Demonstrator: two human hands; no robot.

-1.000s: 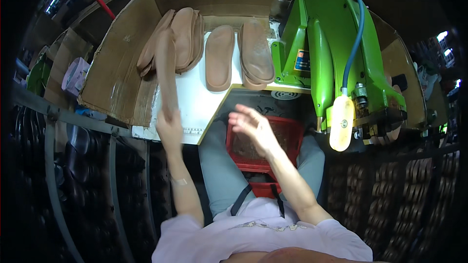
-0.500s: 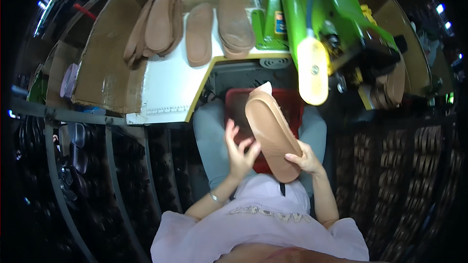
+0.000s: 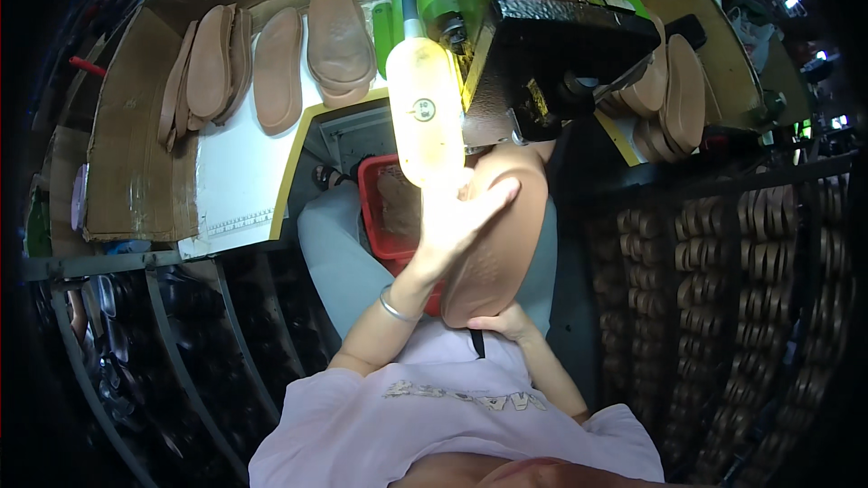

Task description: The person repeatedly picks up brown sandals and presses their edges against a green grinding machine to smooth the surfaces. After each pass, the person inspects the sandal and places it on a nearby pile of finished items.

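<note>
From the head camera I see my left hand (image 3: 466,217) stretched up from the lower middle, fingers spread flat against the face of a tan shoe sole (image 3: 502,244). My right hand (image 3: 506,321) cups the sole's lower end from beneath, fingers curled around the edge. The sole stands nearly upright over my lap, its top end tucked under the black head of the green machine (image 3: 542,27). A pale lamp (image 3: 425,108) hangs off the machine just above my left hand and washes it in glare, so I cannot tell how the thumb sits.

As I judge it, the sole is picked up and brought to the machine, but I cannot see whether the machine is working on it; that part is hidden behind the lamp and head. A row of like soles (image 3: 271,63) lies on the white table (image 3: 235,181) to the left, well apart from my hands, and more are stacked to the right of the machine (image 3: 674,95). A red basket (image 3: 384,217) sits by my knees, just behind the held sole.

The sole looks flat, stiffish, matte brown, with a finely textured face.
</note>
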